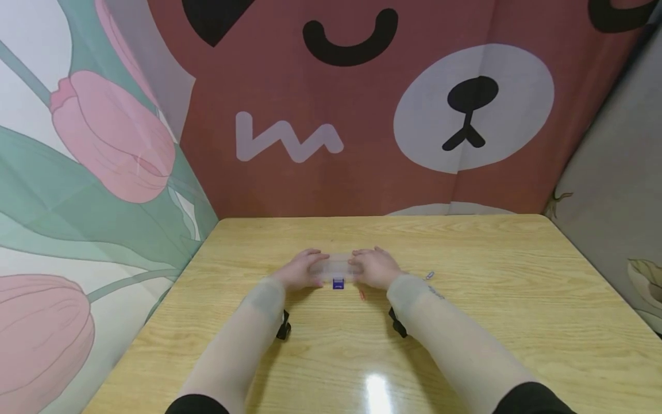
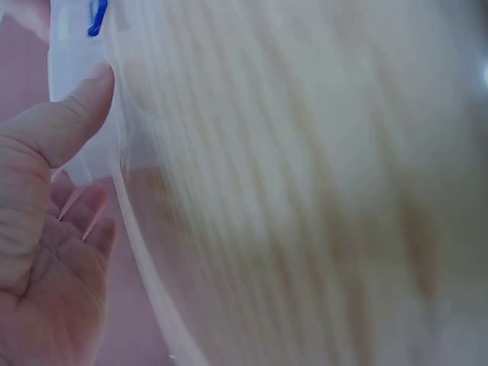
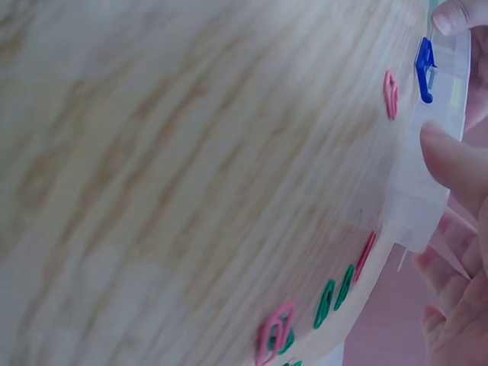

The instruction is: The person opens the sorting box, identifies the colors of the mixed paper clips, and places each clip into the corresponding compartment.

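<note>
A translucent plastic box (image 1: 338, 265) with a blue latch (image 1: 338, 283) on its near side is held between both hands, over the far half of the table. My left hand (image 1: 302, 270) grips its left end, the thumb (image 2: 90, 95) along the near wall. At the other end my right hand (image 1: 376, 268) holds it the same way, its thumb (image 3: 454, 156) pressed on the wall beside the latch. The far fingers are partly hidden behind the box in the wrist views. A pink paper clip (image 3: 390, 94) lies just in front of the box.
More paper clips, pink (image 3: 274, 332) and green (image 3: 324, 303), lie on the wooden table (image 1: 331, 356) to the right of the box, partly behind the right forearm in the head view. A printed bear curtain (image 1: 362, 190) hangs right behind the table's far edge.
</note>
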